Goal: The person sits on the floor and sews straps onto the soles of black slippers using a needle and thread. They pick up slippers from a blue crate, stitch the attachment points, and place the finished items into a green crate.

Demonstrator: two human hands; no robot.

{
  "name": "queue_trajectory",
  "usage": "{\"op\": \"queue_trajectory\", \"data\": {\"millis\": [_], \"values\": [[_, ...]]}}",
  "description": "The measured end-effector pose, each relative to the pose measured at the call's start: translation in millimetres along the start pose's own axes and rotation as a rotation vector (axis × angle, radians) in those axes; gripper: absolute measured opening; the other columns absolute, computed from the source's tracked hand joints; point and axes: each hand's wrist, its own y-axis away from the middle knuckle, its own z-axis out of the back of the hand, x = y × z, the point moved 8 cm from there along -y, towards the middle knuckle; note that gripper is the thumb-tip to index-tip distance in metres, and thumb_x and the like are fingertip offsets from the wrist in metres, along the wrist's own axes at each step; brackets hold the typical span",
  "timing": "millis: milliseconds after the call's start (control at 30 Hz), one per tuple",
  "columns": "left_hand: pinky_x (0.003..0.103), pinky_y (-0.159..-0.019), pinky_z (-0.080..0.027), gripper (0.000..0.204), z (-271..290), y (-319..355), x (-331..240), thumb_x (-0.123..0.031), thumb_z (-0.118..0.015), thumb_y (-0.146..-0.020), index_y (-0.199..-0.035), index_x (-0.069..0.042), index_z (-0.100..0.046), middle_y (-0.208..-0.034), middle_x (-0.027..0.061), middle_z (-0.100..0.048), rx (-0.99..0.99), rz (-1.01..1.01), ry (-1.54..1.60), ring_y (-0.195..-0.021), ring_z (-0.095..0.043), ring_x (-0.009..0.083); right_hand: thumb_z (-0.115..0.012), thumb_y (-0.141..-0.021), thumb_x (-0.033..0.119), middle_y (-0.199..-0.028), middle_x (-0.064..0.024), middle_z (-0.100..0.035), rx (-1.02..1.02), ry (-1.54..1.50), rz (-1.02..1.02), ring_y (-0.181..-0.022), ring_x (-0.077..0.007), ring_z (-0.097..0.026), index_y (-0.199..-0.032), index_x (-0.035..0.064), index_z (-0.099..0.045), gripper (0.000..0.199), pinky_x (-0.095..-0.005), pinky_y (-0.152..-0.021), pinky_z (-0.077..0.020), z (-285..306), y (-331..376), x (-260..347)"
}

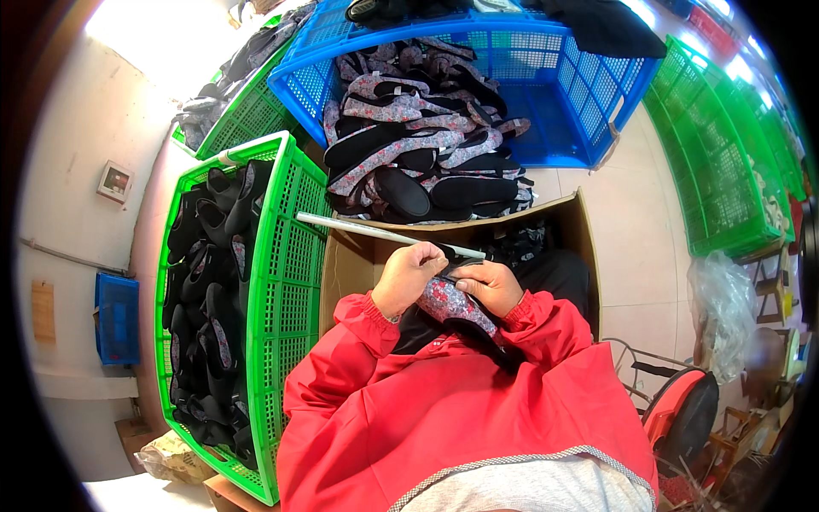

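Note:
In front of my red-sleeved torso, a grey-and-red floral shoe (450, 302) with black edging is held over my lap. My left hand (408, 276) pinches its dark upper end between thumb and fingers. Closed round the other side is my right hand (492, 287), with its thumb lying on the dark edge of the shoe. A pale thin rod (375, 229) slants just beyond my fingers, over the cardboard box (345, 273). Dark items (517, 242) sit inside that box, partly in shadow. The shoe's underside and the ends of my fingers are partly hidden.
Ahead, a tipped blue crate (563, 119) spills a heap of floral shoes (409, 145). On the left stands a green crate (286, 282) of black shoes (209, 290). Green crates (712, 154) and clear plastic wrap (723, 311) are at right, near a red-and-black seat (682, 414).

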Motion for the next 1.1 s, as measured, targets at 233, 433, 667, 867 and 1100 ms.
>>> {"op": "queue_trajectory", "data": {"millis": [233,433,667,867,1100], "values": [[0.02,-0.063,-0.039,0.006,5,-7,3,-0.005,-0.063,-0.09,-0.088,-0.001,-0.062,-0.076,-0.0056,-0.054,-0.038,-0.021,0.046,-0.069,-0.046,0.0037,-0.066,-0.089,0.015,-0.092,-0.0112,-0.07,-0.036,-0.068,0.005,-0.085,-0.0192,-0.065,-0.106,0.0011,-0.069,0.023,-0.0303,-0.078,-0.0489,-1,2,4],[0.026,-0.058,-0.042,0.011,0,-23,-37,-0.01,-0.065,-0.087,-0.085,0.001,-0.064,-0.067,0.0027,-0.057,-0.073,-0.142,-0.096,-0.063,-0.049,0.0076,-0.063,-0.092,0.011,-0.103,-0.0095,-0.069,-0.071,-0.234,-0.01,-0.095,-0.0162,-0.063,-0.112,-0.0008,-0.067,0.024,-0.0288,-0.086,-0.0483,-3,15,-17],[0.034,-0.075,-0.05,0.014,-42,-32,-64,-0.011,-0.063,-0.083,-0.091,-0.002,-0.07,-0.09,0.0122,-0.068,0.041,-0.556,-0.389,-0.085,-0.063,0.0261,-0.06,-0.095,0.014,-0.108,-0.007,-0.066,-0.061,-0.446,-0.106,-0.099,-0.0142,-0.061,-0.118,-0.0006,-0.064,0.028,-0.0274,-0.09,-0.0471,-9,34,-37],[0.034,-0.08,-0.049,0.008,-33,-37,-62,-0.003,-0.068,-0.078,-0.086,-0.002,-0.066,-0.092,0.0113,-0.064,0.058,-0.497,-0.456,-0.087,-0.063,0.0267,-0.059,-0.095,0.016,-0.111,-0.0072,-0.065,-0.064,-0.512,-0.074,-0.101,-0.0144,-0.061,-0.119,-0.0007,-0.063,0.03,-0.0284,-0.091,-0.0469,-3,40,-42],[0.037,-0.078,-0.048,0.013,-3,-1,-62,-0.003,-0.066,-0.078,-0.09,-0.003,-0.063,-0.092,0.0127,-0.063,-0.114,-0.382,-0.376,-0.087,-0.062,0.0312,-0.063,-0.092,0.018,-0.109,-0.0106,-0.068,-0.064,-0.191,0.053,-0.1,-0.0201,-0.064,-0.118,0.0016,-0.064,0.032,-0.0311,-0.09,-0.0479,4,42,-31]]}}
